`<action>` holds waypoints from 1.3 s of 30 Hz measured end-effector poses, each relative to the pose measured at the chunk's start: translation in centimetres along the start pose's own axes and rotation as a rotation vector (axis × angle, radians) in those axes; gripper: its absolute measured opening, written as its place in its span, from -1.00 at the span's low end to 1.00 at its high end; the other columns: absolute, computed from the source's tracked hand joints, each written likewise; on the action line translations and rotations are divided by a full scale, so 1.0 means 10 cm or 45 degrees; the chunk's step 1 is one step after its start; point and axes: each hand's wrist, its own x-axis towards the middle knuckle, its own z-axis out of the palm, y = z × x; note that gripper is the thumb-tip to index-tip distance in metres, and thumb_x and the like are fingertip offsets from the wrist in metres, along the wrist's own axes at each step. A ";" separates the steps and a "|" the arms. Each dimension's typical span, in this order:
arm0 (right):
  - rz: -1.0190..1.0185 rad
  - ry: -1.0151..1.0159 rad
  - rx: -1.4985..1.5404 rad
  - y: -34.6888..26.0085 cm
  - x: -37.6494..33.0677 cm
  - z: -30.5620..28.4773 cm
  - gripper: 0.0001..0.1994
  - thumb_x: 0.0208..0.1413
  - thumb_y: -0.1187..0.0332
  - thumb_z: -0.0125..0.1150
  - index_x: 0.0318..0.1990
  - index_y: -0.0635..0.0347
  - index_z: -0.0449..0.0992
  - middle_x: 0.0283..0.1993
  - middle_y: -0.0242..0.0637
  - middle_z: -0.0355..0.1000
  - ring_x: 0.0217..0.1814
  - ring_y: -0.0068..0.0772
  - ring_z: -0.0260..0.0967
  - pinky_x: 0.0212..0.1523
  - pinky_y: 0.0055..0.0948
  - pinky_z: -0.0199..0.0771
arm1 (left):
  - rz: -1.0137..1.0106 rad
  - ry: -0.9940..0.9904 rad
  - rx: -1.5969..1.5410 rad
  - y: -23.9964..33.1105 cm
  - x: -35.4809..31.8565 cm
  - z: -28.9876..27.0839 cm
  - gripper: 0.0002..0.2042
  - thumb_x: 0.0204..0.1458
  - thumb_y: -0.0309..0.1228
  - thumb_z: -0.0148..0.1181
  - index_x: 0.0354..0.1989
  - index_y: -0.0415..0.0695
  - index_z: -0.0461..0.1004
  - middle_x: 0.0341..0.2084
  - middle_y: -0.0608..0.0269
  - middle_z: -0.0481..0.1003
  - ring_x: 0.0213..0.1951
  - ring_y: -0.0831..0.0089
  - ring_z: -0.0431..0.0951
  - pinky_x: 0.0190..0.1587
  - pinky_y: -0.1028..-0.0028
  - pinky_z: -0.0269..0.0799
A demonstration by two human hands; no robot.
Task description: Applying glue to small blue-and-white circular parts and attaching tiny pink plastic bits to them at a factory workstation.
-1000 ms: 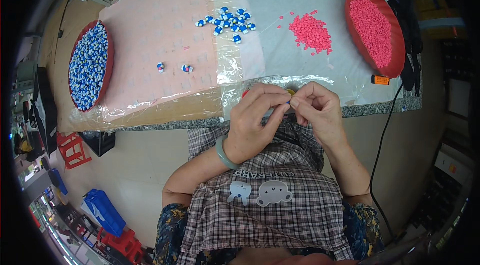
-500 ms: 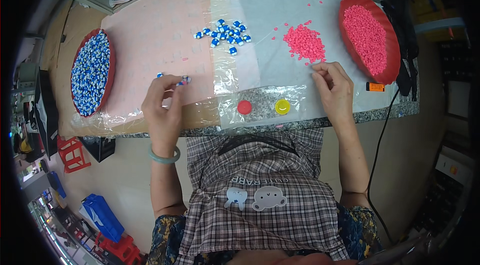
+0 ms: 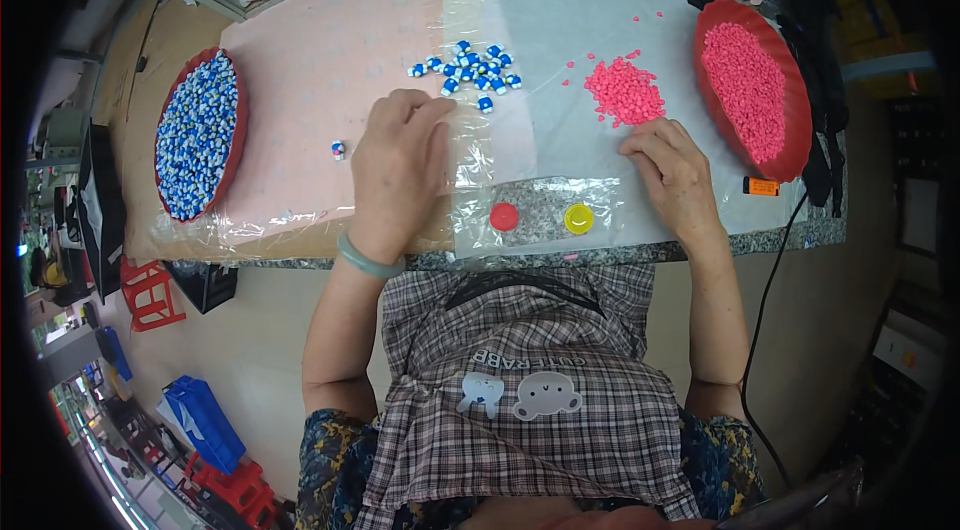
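My left hand is over the pink sheet, just left of a loose cluster of small blue-and-white figure-like pieces. Its fingers are partly bent and look apart, with nothing seen in them; the palm side is hidden. One blue-and-white piece with a touch of pink stands alone to its left. My right hand is at the near edge of a heap of tiny pink pieces. Thumb and forefinger are pinched together there, and whatever lies between them is too small to make out.
A red scalloped dish of blue-and-white pieces stands at left, another red dish of pink pieces at right. A red cap and a yellow cap lie near the front edge. An orange-and-black box and a cable are at right.
My left hand has moved right and away from me, toward the blue-and-white cluster, leaving one piece standing behind. My right hand stays by the pink heap. The whole view has shifted slightly.
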 end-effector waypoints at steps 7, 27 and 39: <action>0.148 0.048 0.156 0.00 -0.14 0.00 -0.85 0.11 0.61 0.25 -0.17 0.27 0.62 -0.20 -0.20 0.51 -0.24 -0.31 0.51 -0.23 -0.41 0.50 | 0.089 -0.107 0.044 0.10 0.18 0.28 -0.82 -0.01 -0.51 0.31 -0.21 -0.19 0.55 -0.31 0.15 0.47 -0.21 0.18 0.53 -0.21 0.25 0.50; 0.359 0.026 0.603 -0.23 -0.20 -0.02 -0.92 0.16 0.62 0.22 -0.21 0.33 0.49 -0.21 -0.31 0.46 -0.27 -0.53 0.46 -0.23 -0.50 0.50 | -0.300 -0.279 -0.833 0.61 -0.13 0.03 -0.85 0.01 -0.61 0.24 -0.22 -0.23 0.58 -0.48 0.19 0.53 -0.53 0.50 0.53 -0.44 0.53 0.45; 0.468 -0.449 1.143 -0.69 -0.54 -0.22 -0.78 0.13 0.68 0.28 -0.14 0.31 0.40 -0.17 -0.26 0.51 -0.14 -0.52 0.54 -0.09 -0.51 0.60 | -0.304 -0.712 -1.043 0.99 -0.48 0.03 -0.88 0.07 -0.53 0.34 -0.23 -0.16 0.57 -0.49 0.24 0.53 -0.54 0.47 0.53 -0.49 0.52 0.41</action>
